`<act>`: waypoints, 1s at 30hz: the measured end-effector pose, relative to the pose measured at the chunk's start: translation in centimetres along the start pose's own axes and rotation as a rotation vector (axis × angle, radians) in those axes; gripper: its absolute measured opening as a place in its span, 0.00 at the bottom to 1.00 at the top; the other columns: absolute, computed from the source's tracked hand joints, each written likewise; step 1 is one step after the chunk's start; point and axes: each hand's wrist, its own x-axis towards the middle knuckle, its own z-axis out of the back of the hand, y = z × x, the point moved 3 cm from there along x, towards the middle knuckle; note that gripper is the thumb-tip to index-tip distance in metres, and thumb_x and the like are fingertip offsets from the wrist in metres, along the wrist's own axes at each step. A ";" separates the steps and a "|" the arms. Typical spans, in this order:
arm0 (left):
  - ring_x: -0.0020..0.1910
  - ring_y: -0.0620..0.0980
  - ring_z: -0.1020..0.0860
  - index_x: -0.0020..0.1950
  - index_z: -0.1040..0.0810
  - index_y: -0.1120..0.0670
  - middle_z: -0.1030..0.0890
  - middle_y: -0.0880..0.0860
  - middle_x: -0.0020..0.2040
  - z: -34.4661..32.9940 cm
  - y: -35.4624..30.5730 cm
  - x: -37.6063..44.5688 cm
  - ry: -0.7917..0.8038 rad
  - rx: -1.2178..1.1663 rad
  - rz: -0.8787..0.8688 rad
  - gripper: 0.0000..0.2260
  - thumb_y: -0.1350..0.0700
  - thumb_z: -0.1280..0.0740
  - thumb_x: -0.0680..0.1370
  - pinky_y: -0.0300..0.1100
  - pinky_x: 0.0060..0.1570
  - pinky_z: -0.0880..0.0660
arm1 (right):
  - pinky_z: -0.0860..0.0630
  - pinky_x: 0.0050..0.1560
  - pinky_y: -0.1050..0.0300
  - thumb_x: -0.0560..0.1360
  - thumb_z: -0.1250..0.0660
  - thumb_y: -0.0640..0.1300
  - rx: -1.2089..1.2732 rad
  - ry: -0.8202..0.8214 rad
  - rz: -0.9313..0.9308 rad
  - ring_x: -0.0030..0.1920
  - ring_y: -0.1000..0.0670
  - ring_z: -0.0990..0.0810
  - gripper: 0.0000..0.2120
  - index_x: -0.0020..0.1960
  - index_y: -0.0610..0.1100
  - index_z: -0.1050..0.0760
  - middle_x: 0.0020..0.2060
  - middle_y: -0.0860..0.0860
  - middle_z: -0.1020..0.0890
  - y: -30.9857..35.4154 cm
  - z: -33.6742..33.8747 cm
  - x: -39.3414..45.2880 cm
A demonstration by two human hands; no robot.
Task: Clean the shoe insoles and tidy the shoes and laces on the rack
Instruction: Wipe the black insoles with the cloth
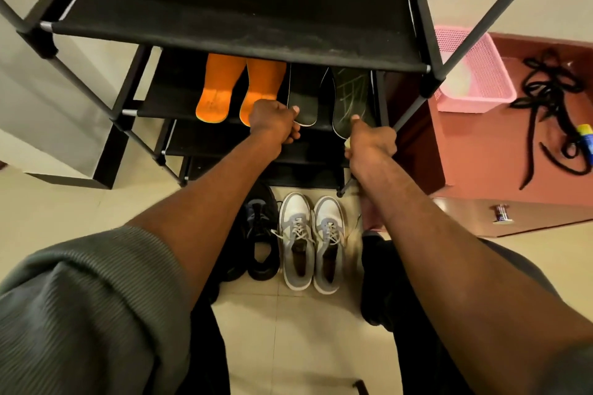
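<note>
**Insoles on the Second Shelf: Hand Positions and Layout**

Nearest the person, a pair of grey-and-white sneakers (313, 244) stood on the tiled floor (80, 202), side by side, toes pointing toward the rack and heels toward the person. A black shoe (261, 240) sat just to their left on the same heading, touching or nearly touching the left sneaker. Bare floor lay open to the left of the shoes.

Both arms reached forward over the footwear to the shoe rack (224, 26). The left hand (274, 120) had its fingers curled under, with the thumb lying on the near end of a dark insole (303, 99) at the front edge of the second shelf. The right hand (372, 141) was likewise curled, thumb pressed on the near end of a second dark insole (349, 96), which bore pale scuff lines. Whether the right fingers also wrapped the shelf bar could not be told.

Four insoles lay on that shelf, long axes running front to back. Two orange insoles (239, 86) lay to the left, touching one another; the two dark ones lay to the right, with a narrow gap between them. Their far ends were hidden beneath the shelf above. The rightmost insole sat close to the rack's right upright.

Farther right, on a reddish surface (475, 151), a pink basket (471, 74) stood beside a loose tangle of black laces (545, 99).
</note>
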 end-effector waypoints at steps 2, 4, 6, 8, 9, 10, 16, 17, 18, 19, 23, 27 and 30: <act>0.26 0.49 0.21 0.41 0.25 0.55 0.18 0.56 0.33 0.0 0.9 0.7 -0.007 0.020 0.007 0.11 0.56 0.30 0.82 0.41 0.27 0.25 | 0.14 0.48 0.42 0.73 0.23 0.57 0.053 0.001 -0.040 0.48 0.40 0.14 0.26 0.61 0.40 0.21 0.55 0.42 0.16 -0.2 0.0 0.4; 0.25 0.49 0.20 0.43 0.23 0.56 0.17 0.56 0.33 0.1 1.3 1.2 -0.017 0.027 0.004 0.09 0.56 0.29 0.81 0.41 0.27 0.25 | 0.14 0.48 0.43 0.72 0.22 0.55 0.090 -0.009 -0.071 0.47 0.42 0.14 0.23 0.59 0.40 0.19 0.53 0.43 0.16 -0.6 0.0 0.5; 0.25 0.49 0.20 0.48 0.21 0.59 0.16 0.57 0.34 0.0 1.4 1.5 -0.021 0.025 0.009 0.06 0.57 0.29 0.81 0.41 0.26 0.25 | 0.14 0.49 0.43 0.71 0.21 0.55 0.127 -0.030 -0.101 0.48 0.41 0.14 0.24 0.58 0.41 0.20 0.53 0.44 0.16 -1.3 0.0 0.8; 0.26 0.50 0.19 0.58 0.22 0.58 0.17 0.57 0.34 -0.3 1.4 1.6 -0.020 0.031 0.002 0.09 0.57 0.28 0.81 0.41 0.27 0.24 | 0.14 0.50 0.44 0.71 0.21 0.56 0.163 -0.013 -0.136 0.48 0.42 0.15 0.25 0.59 0.40 0.22 0.52 0.43 0.17 -1.6 0.0 0.8; 0.27 0.50 0.19 0.64 0.24 0.57 0.17 0.56 0.34 -0.4 1.4 1.5 -0.017 0.043 -0.007 0.13 0.57 0.28 0.81 0.41 0.28 0.24 | 0.14 0.49 0.45 0.72 0.21 0.55 0.187 0.010 -0.154 0.45 0.44 0.16 0.24 0.57 0.40 0.24 0.50 0.44 0.18 -1.6 -0.1 0.8; 0.27 0.50 0.18 0.69 0.26 0.56 0.17 0.56 0.34 -0.4 1.4 1.4 -0.010 0.061 -0.021 0.17 0.57 0.29 0.81 0.41 0.28 0.24 | 0.15 0.45 0.48 0.73 0.21 0.53 0.223 0.051 -0.183 0.42 0.46 0.18 0.22 0.54 0.41 0.26 0.46 0.44 0.19 -1.5 -0.3 0.7; 0.32 0.55 0.18 0.74 0.34 0.65 0.15 0.61 0.40 -0.7 1.3 0.9 0.102 0.201 -0.013 0.23 0.55 0.33 0.84 0.46 0.34 0.21 | 0.28 0.25 0.61 0.74 0.26 0.36 0.315 0.162 -0.253 0.36 0.45 0.21 0.07 0.47 0.41 0.24 0.49 0.43 0.14 -1.3 -1.4 1.0; 0.31 0.55 0.18 0.69 0.30 0.67 0.16 0.61 0.40 -0.7 1.3 0.9 0.104 0.190 -0.011 0.19 0.56 0.34 0.84 0.45 0.32 0.21 | 0.28 0.26 0.61 0.73 0.26 0.35 0.317 0.171 -0.246 0.34 0.46 0.22 0.08 0.43 0.42 0.25 0.46 0.42 0.15 -1.3 -1.6 0.8; 0.30 0.54 0.19 0.64 0.28 0.69 0.16 0.61 0.40 -0.8 1.3 0.8 0.106 0.174 -0.003 0.17 0.57 0.34 0.84 0.44 0.31 0.22 | 0.28 0.26 0.60 0.73 0.24 0.34 0.314 0.180 -0.234 0.32 0.47 0.23 0.10 0.40 0.42 0.25 0.44 0.42 0.16 -1.3 -1.8 0.7; 0.30 0.53 0.20 0.62 0.27 0.70 0.16 0.61 0.39 -0.8 1.2 0.7 0.105 0.159 0.009 0.15 0.58 0.34 0.84 0.44 0.31 0.22 | 0.27 0.28 0.59 0.72 0.24 0.34 0.306 0.189 -0.222 0.31 0.47 0.24 0.11 0.39 0.42 0.25 0.41 0.42 0.16 -1.2 -2.0 0.5; 0.32 0.53 0.18 0.78 0.40 0.63 0.16 0.63 0.44 -0.7 1.0 0.5 0.055 0.018 0.051 0.26 0.62 0.34 0.83 0.46 0.37 0.19 | 0.24 0.30 0.58 0.73 0.23 0.34 0.323 0.233 -0.253 0.32 0.48 0.23 0.11 0.39 0.39 0.24 0.36 0.44 0.19 -1.2 -2.1 0.0; 0.31 0.52 0.17 0.82 0.46 0.55 0.17 0.63 0.42 -1.0 1.7 0.3 -0.008 -0.187 0.109 0.30 0.65 0.36 0.83 0.41 0.30 0.18 | 0.27 0.23 0.63 0.74 0.23 0.34 0.428 0.284 -0.382 0.30 0.50 0.25 0.07 0.49 0.37 0.20 0.36 0.44 0.19 -1.7 -2.3 -0.4; 0.29 0.50 0.17 0.83 0.45 0.55 0.17 0.61 0.39 -1.2 1.8 0.3 -0.034 -0.190 0.105 0.31 0.65 0.36 0.83 0.41 0.30 0.18 | 0.28 0.22 0.65 0.75 0.24 0.35 0.468 0.294 -0.415 0.30 0.50 0.25 0.14 0.59 0.37 0.20 0.37 0.45 0.19 -1.9 -2.2 -0.7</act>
